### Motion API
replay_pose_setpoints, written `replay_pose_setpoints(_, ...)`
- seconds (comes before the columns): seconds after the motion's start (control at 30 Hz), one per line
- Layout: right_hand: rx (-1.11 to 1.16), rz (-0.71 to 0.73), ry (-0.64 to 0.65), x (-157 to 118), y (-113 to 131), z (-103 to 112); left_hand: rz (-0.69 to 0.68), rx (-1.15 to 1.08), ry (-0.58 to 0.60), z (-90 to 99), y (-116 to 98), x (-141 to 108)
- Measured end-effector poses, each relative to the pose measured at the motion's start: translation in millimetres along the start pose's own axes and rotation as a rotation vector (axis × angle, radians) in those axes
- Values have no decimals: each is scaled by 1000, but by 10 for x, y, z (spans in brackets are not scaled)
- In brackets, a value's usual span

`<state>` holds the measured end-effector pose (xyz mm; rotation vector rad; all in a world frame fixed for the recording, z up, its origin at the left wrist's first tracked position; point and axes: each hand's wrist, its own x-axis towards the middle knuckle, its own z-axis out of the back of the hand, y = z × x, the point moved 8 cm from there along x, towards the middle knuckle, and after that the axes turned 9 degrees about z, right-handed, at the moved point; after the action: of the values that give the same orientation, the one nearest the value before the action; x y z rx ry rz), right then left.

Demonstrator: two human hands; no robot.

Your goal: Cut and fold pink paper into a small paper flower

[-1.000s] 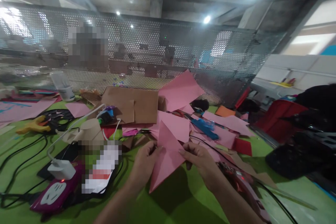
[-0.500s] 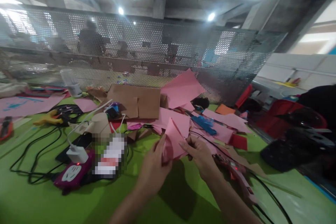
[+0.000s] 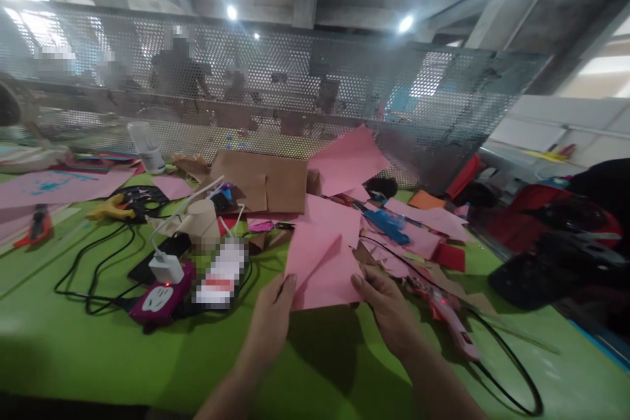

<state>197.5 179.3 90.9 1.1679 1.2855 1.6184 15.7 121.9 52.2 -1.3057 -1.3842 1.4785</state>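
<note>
head view: the pink sheet [image 3: 322, 285] is in the middle of the frame, a little below centre, held up over the green table [image 3: 207, 367], with a dark shadow beneath it. the left hand [image 3: 272, 312] grips its left edge, thumb on top and fingers curled behind. the right hand [image 3: 386, 298] pinches its right edge in the same way, thumb on the near face. a diagonal fold stands up across the sheet, running from lower left to upper right, and its near edge is nearly straight.

just behind it, more pink paper lies flat, and farther back a brown cardboard box [image 3: 266, 180] sits beside a propped pink piece [image 3: 349, 159]. right of centre there are a blue item [image 3: 386, 223], a red scrap [image 3: 450, 257] and an orange scrap [image 3: 427, 199]. near the right hand lies a pink corded tool [image 3: 455, 325] with a small red light, its black cord looping toward the lower right.

left of centre, a white plug [image 3: 166, 268] is in a purple power socket [image 3: 160, 303], near a cream roll [image 3: 201, 220]. an orange cutter [image 3: 39, 226] lies at the far left. a perforated metal screen [image 3: 275, 102] spans the background
</note>
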Motion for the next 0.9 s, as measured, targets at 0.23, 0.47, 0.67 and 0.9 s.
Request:
replay_pose_setpoints(0.23,-575,345,32,-276,270,109,78,-178,32,69,83,-27)
replay_pose_setpoints(0.47,-1023,579,447,-482,310,-139,47,-6,-55,113,54,-120)
replay_pose_setpoints(0.67,-743,391,476,-473,20,-18,-95,432,86,123,-74,-383)
replay_pose_setpoints(0.9,-566,188,512,-586,-206,123,-312,1018,243,119,-221,-713)
